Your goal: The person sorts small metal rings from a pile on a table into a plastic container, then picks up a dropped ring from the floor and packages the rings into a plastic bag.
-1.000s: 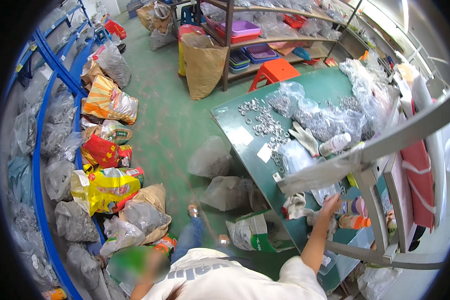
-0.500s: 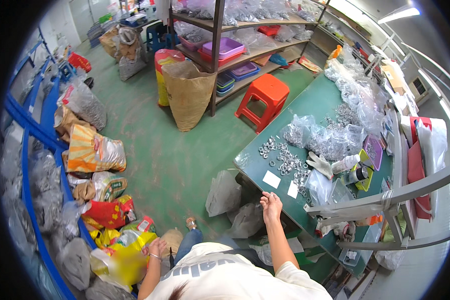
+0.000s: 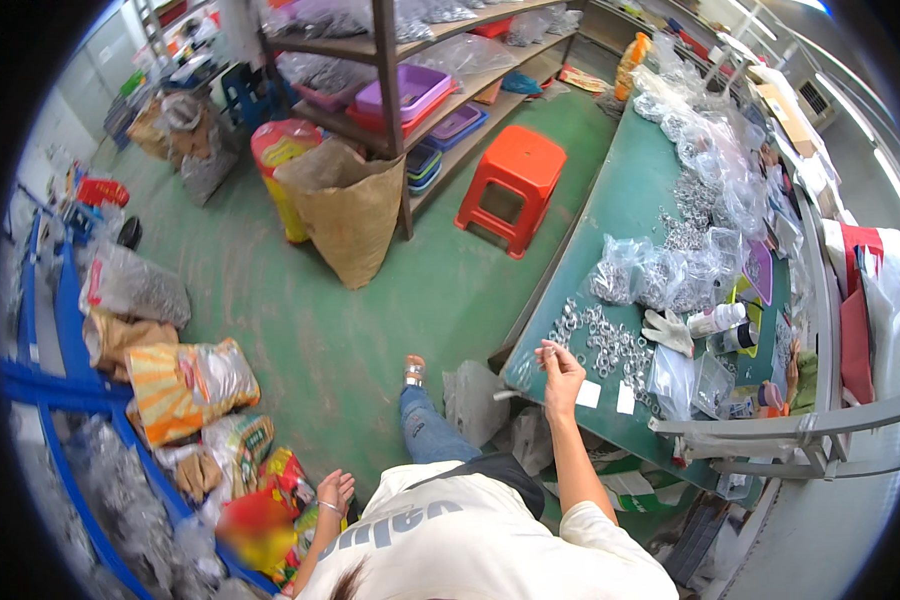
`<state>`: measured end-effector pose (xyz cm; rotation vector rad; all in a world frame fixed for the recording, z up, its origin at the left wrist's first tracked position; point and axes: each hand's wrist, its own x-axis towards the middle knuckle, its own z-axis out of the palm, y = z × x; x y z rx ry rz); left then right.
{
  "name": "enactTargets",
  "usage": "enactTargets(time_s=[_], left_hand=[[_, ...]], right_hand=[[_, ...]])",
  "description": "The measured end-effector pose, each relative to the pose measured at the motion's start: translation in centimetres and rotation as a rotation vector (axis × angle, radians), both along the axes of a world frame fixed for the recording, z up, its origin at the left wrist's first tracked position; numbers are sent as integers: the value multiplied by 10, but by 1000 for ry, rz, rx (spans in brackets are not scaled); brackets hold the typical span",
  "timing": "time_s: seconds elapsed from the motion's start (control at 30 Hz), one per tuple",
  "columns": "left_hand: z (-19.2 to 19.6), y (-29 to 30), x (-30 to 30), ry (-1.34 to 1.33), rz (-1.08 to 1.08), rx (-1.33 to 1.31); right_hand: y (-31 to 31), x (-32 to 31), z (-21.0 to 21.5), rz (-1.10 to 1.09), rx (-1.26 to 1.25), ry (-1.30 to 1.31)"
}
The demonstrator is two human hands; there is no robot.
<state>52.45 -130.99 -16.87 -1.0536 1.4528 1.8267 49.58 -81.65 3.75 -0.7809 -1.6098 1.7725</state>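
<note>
My right hand (image 3: 562, 370) is raised at the near left edge of the green table (image 3: 530, 362). Its thumb and fingers are drawn together in a pinch; whatever is between them is too small to make out. Just beyond lie many loose metal rings (image 3: 610, 340), with two white paper cards, one a white card (image 3: 588, 394), beside the hand. My left hand (image 3: 336, 490) hangs low on the left with fingers stretched out, holding nothing. Nearest to it are a red and yellow printed bag (image 3: 288, 475) and other filled sacks.
Clear bags of metal parts (image 3: 660, 275), a work glove (image 3: 668, 330) and bottles crowd the table. A red stool (image 3: 515, 185) stands beyond the green floor, near a brown sack (image 3: 345, 210) and a shelf rack (image 3: 385, 90). Blue racks (image 3: 65, 390) line the left. A grey metal frame (image 3: 800, 430) juts over the table's right.
The whole view has shifted as I step forward, one leg now stretched ahead. My right hand's fingers have drawn together by the table edge; my left hand has moved forward past the yellow bag.
</note>
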Motion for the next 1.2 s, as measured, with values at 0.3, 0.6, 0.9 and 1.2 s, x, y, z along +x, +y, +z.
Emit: enactTargets(time_s=[0.3, 0.6, 0.9, 1.2], left_hand=[[42, 149, -271, 121, -399, -40], [69, 332, -474, 110, -874, -52], [62, 574, -632, 167, -1454, 60], [159, 797, -533, -574, -1598, 683]], right_hand=[[55, -102, -57, -195, -955, 256], [149, -213, -54, -416, -803, 181], [253, -325, -49, -684, -557, 214], [266, -387, -21, -818, 246, -447]])
